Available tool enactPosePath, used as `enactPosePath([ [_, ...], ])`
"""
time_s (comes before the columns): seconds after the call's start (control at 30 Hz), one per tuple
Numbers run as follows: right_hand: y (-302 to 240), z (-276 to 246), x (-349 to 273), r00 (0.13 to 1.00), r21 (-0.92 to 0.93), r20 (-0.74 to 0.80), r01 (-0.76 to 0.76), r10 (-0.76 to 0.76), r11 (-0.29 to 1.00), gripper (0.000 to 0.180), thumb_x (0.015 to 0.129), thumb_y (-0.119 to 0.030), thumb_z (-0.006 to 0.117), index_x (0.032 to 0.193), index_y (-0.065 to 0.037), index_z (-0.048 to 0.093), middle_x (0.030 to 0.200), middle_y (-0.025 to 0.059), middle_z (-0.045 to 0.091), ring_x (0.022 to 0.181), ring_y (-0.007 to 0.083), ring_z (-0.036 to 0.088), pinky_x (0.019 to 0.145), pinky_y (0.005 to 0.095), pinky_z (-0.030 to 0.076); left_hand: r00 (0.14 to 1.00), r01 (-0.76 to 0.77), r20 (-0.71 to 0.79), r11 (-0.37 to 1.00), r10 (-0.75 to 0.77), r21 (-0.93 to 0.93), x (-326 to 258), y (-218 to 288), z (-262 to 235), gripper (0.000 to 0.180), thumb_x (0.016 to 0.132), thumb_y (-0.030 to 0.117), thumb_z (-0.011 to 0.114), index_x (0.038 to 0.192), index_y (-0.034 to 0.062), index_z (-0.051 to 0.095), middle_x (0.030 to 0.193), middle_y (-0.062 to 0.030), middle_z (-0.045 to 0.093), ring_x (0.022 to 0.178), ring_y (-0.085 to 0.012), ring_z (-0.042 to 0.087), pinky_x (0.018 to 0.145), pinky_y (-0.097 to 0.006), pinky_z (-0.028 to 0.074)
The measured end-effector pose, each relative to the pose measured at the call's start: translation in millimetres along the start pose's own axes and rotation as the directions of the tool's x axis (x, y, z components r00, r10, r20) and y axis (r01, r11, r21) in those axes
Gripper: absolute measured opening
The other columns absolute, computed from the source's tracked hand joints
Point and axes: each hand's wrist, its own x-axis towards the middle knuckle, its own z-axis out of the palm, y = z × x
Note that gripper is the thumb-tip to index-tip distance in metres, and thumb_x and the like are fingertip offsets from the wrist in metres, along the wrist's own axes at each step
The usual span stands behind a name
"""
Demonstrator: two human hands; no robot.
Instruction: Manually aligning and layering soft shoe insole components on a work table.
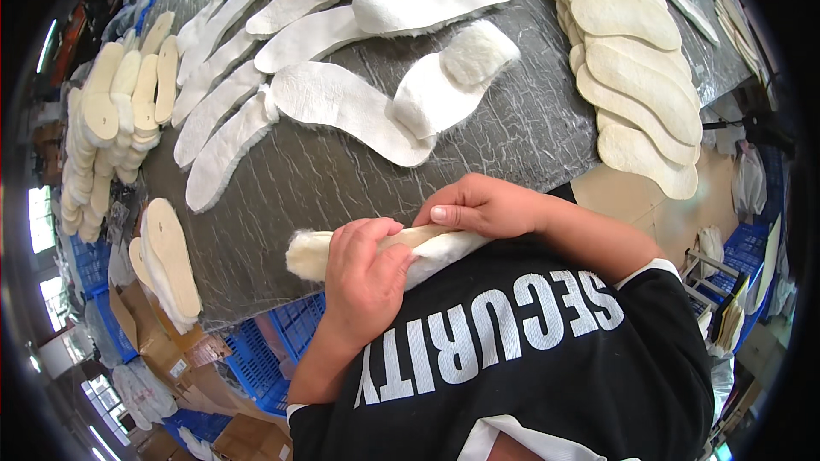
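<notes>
Close against my black shirt, at the table's near edge, I hold a fleecy white insole point(309, 256) with a beige layer along its upper side. My left hand point(366, 269) wraps round its middle, thumb and fingers closed on it. Toward its right end, my right hand point(487, 207) pinches the beige layer and the fleece edge; the fingertips are partly hidden. Just beyond my hands lie a white insole point(342, 107) and another white insole with its end folded over point(427, 94), showing fluffy pile.
The dark, wrinkled table cover point(282, 196) carries rows of white insoles point(299, 38). Overlapping beige insoles point(636, 77) are piled at right; more beige insoles point(102, 115) stack at far left. Blue crates point(260, 363) and a cardboard box point(158, 346) stand below the table's left side.
</notes>
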Motion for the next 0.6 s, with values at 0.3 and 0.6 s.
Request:
enactPosePath([
  [0.3,-31,-1,6,0.967,-0.408,0.104,-0.17,0.231,0.897,0.024,0.084,-0.023,0.063,0.083,0.001,0.064,0.07,0.0126,0.065,0.064,0.0229,0.061,0.062,0.0359,0.047,0.975,-0.198,0.13,0.972,0.181,0.127,9,2,-1,0.016,0.063,0.004,0.071,0.075,0.0078,0.061,0.085,0.0013,0.061,0.08,-0.0193,0.056,0.079,-0.04,0.037],
  [0.6,-29,0,41,0.915,-0.683,0.293,-0.004,0.278,0.731,0.018,0.079,-0.017,0.063,0.083,0.001,0.063,0.069,0.0186,0.062,0.064,0.0349,0.06,0.061,0.041,0.046,0.93,-0.297,0.253,0.951,0.268,0.083,11,5,-4,0.011,0.07,0.005,0.063,0.08,0.008,0.059,0.085,-0.0003,0.061,0.077,-0.0176,0.059,0.081,-0.042,0.039],
])
